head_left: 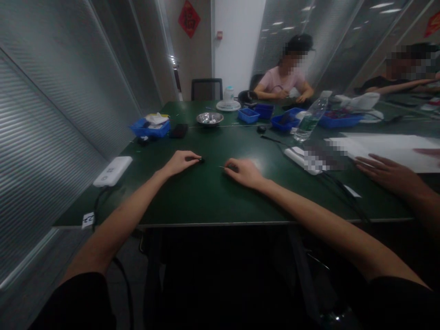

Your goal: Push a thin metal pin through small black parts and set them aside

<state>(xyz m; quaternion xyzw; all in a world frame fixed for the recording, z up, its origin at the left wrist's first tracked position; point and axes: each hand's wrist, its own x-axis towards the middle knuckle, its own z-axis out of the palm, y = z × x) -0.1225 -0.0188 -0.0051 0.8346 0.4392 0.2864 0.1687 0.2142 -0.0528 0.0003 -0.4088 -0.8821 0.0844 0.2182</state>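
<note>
My left hand (180,162) rests over the green table, thumb and fingers pinched on a small black piece (201,160). The piece is too small for me to tell its kind. To its right my right hand (243,172) is closed, fingers curled inward. A thin, pale, pin-like tip (221,167) sticks out from its fingers toward the left hand; the rest of that thing is hidden. A short gap of bare tabletop (213,192) separates the two hands.
A metal bowl (210,119) stands beyond my hands. A blue basket (151,127) and a white power bank (113,171) lie left. Rightward are a water bottle (311,120), a white power strip (300,160), and a neighbour's hand (381,170) on white sheets. Another person sits opposite.
</note>
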